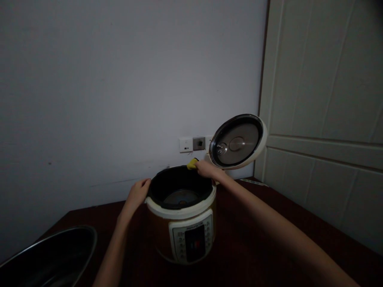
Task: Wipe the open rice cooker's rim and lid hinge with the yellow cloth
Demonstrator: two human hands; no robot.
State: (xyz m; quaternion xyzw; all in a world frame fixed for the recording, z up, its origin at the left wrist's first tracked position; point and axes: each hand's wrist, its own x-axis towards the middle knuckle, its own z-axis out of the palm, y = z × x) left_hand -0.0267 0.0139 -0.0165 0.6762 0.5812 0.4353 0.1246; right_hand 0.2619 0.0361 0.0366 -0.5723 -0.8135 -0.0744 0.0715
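An electric pressure cooker (182, 231) stands on a dark wooden table (254, 243), its front control panel facing me. Its round lid (237, 140) is swung up and open at the back right, shiny inner side showing. My left hand (137, 194) rests against the cooker's white rim on the left side. My right hand (206, 169) is at the far rim near the hinge, fingers closed on a small yellow cloth (192, 163). The black inside of the cooker is dim.
A large metal bowl (50, 257) sits at the table's near left corner. A wall socket and switch plate (193, 144) are on the white wall behind the cooker. A pale panelled door (323, 119) fills the right side.
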